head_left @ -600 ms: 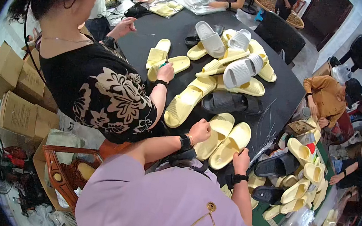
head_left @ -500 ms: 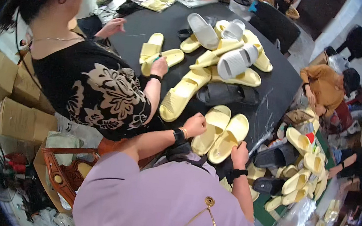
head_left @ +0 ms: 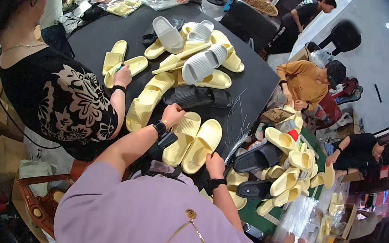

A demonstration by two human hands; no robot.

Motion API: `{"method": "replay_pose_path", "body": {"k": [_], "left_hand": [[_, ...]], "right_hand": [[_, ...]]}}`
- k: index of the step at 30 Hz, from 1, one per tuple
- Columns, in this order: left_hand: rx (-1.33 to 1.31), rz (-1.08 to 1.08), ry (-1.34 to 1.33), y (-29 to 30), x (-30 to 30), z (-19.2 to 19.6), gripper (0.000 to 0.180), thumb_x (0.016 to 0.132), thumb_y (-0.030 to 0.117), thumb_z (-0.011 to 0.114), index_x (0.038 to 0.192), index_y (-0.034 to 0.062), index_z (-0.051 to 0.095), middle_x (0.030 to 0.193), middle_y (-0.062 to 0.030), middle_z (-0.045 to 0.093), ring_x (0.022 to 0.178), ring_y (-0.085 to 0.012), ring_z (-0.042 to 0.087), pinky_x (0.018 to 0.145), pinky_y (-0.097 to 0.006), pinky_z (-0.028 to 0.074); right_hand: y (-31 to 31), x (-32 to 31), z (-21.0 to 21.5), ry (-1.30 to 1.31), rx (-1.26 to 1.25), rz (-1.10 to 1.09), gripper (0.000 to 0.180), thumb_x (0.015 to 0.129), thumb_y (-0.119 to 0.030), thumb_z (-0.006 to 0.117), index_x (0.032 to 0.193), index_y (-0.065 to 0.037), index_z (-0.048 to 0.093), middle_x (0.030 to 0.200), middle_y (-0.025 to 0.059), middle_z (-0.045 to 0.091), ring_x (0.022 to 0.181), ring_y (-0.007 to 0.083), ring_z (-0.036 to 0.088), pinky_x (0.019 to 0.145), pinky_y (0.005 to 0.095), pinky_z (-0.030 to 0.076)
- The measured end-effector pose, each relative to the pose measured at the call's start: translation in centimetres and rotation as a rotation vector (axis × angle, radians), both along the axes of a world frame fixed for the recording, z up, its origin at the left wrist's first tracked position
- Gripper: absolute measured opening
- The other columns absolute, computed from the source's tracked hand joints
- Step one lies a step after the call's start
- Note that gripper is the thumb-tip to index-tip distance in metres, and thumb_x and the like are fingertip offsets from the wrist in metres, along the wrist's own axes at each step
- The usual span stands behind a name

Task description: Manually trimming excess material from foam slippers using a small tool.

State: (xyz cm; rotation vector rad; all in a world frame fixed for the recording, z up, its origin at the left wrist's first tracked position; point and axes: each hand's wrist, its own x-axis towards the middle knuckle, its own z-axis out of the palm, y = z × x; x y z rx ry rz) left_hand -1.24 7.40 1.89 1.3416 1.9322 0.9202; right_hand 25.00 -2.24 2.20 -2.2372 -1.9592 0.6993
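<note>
A pair of pale yellow slide sandals lies side by side before me: the left slide [head_left: 182, 137] and the right slide [head_left: 202, 146]. My left hand [head_left: 173, 115] is closed at the upper left edge of the left slide, beside a black slide [head_left: 190, 97]. My right hand [head_left: 215, 164] is curled, its thumb against the lower right edge of the right slide. Whatever either hand's fingers hold is hidden. Beyond lie more yellow slides [head_left: 149, 101] and a pair of grey ones, the nearer grey slide [head_left: 202, 65] resting on the pile.
To my left, a person in a black flowered top [head_left: 70, 93] holds a small green tool over yellow slides [head_left: 115, 59]. A green surface on the right bears heaped slides [head_left: 286, 180] and clear plastic bags [head_left: 296, 215]. A carved wooden chair [head_left: 39, 200] stands lower left.
My view has swung right, so the table and slides sit further left in the picture. My left hand has moved slightly farther up along the left slide; the right stays by its slide.
</note>
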Motion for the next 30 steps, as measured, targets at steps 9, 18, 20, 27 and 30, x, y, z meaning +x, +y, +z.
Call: {"method": "replay_pose_path", "body": {"k": [9,18,20,27,30], "left_hand": [[0.261,0.105,0.106,-0.7,0.4,-1.4,0.030,0.072,0.022,0.065,0.091,-0.0011,0.066,0.088,-0.0187,0.065,0.086,-0.0328,0.063,0.080,-0.039,0.050],[-0.435,-0.555,-0.577,-6.6,2.9,7.4,0.028,0.086,0.026,0.061,0.089,-0.0006,0.069,0.069,-0.0004,0.059,0.055,-0.0060,0.049,0.050,-0.022,0.041],[-0.409,-0.526,-0.587,-6.8,3.7,8.1,0.030,0.088,0.028,0.060,0.082,-0.0008,0.067,0.069,-0.0008,0.060,0.054,-0.0067,0.049,0.051,-0.022,0.042],[-0.149,-0.399,-0.332,-7.4,1.9,7.5,0.022,0.086,0.017,0.061,0.094,-0.0026,0.069,0.069,-0.0025,0.063,0.055,-0.0071,0.055,0.052,-0.023,0.046],[-0.017,-0.296,-0.310,-7.7,0.5,7.9,0.019,0.085,0.009,0.059,0.096,-0.0031,0.068,0.070,-0.0030,0.064,0.055,-0.0065,0.055,0.051,-0.021,0.045]], "right_hand": [[0.1,0.8,1.5,0.073,0.037,-0.028,0.032,0.084,-0.032,0.059,0.088,0.000,0.060,0.085,0.0235,0.065,0.083,0.0411,0.063,0.072,0.0479,0.049],[0.0,-3.0,6.9,0.157,0.153,0.197,0.022,0.085,-0.021,0.055,0.087,0.001,0.053,0.080,0.0243,0.063,0.077,0.0415,0.062,0.067,0.0494,0.050],[-0.4,-4.1,6.7,0.169,0.174,0.245,0.022,0.085,-0.021,0.055,0.088,0.001,0.053,0.080,0.0237,0.063,0.076,0.0408,0.062,0.067,0.0487,0.050],[-1.1,-4.0,6.6,0.384,0.231,0.300,0.016,0.084,-0.017,0.057,0.092,-0.002,0.057,0.087,0.0182,0.061,0.077,0.0369,0.061,0.068,0.0440,0.050],[-1.3,-2.9,7.3,0.431,0.482,0.348,0.008,0.084,-0.009,0.057,0.089,-0.003,0.058,0.086,0.0137,0.060,0.082,0.0336,0.059,0.071,0.0409,0.049]]}}
